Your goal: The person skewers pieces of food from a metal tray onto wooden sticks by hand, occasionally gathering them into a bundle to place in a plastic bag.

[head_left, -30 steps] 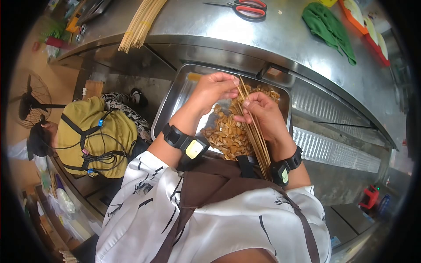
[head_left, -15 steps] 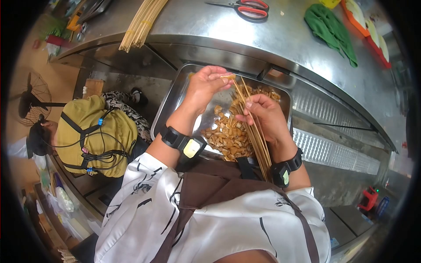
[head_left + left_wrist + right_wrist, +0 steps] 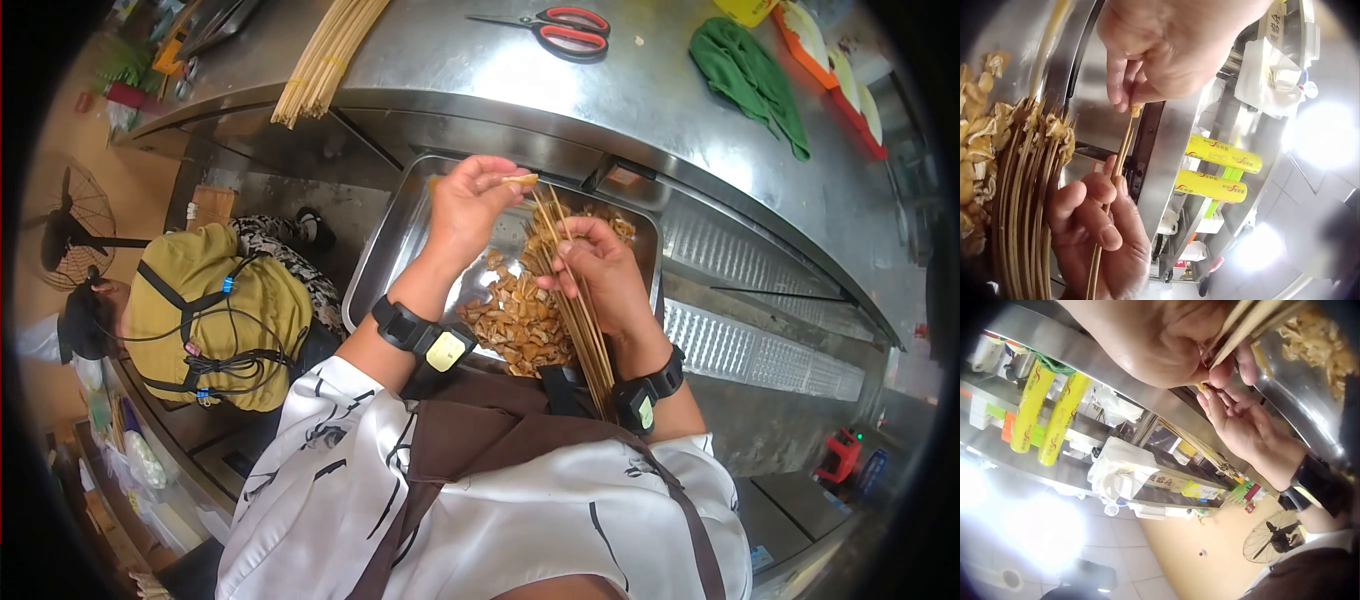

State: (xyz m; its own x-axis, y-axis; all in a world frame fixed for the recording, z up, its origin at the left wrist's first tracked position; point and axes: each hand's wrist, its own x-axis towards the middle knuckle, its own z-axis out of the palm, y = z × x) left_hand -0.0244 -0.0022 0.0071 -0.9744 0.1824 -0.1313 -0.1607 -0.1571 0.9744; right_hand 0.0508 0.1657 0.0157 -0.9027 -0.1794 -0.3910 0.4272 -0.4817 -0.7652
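In the head view my left hand (image 3: 463, 212) pinches a small yellow-brown food piece (image 3: 522, 180) between thumb and fingers. My right hand (image 3: 608, 278) grips thin wooden skewers (image 3: 580, 268), their tips pointing up toward that piece. The left wrist view shows the piece (image 3: 1135, 111) at a skewer tip, above my right hand (image 3: 1107, 231); whether it is pierced I cannot tell. Beside that hand lie several skewers (image 3: 1025, 206) with food pieces on their upper ends. Brown cut pieces (image 3: 515, 320) lie in a metal tray (image 3: 385, 245) below both hands.
Beyond the tray, a steel counter (image 3: 430, 60) carries a skewer bundle (image 3: 325, 65), red-and-black scissors (image 3: 572, 32) and a green cloth (image 3: 750, 75). A person in a yellow top (image 3: 215, 315) is at the left, near a fan (image 3: 75, 225).
Over the last second my left hand has moved from the skewer tips slightly left, and the food piece now shows in its fingers. My right hand still grips skewers.
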